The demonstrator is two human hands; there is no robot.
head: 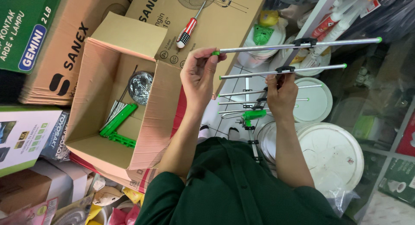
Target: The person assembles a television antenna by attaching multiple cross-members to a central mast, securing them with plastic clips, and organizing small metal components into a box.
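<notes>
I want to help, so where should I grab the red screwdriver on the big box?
Hold the screwdriver by its fat red, white and black handle, coming from above. It lies flat on the cardboard box, metal tip pointing away, so the handle is the thick, safe end nearest the left hand.

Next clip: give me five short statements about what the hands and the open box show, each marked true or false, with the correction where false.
1. The left hand pinches the green-capped end of the top antenna rod. True.
2. The right hand holds a screwdriver. False: it grips the antenna boom among the rods; the red-handled screwdriver lies on a flat carton.
3. The open cardboard box holds green plastic parts. True.
4. The rod tips are capped in red. False: the caps are green.
5. White bucket lids lie beneath the right forearm. True.
</notes>
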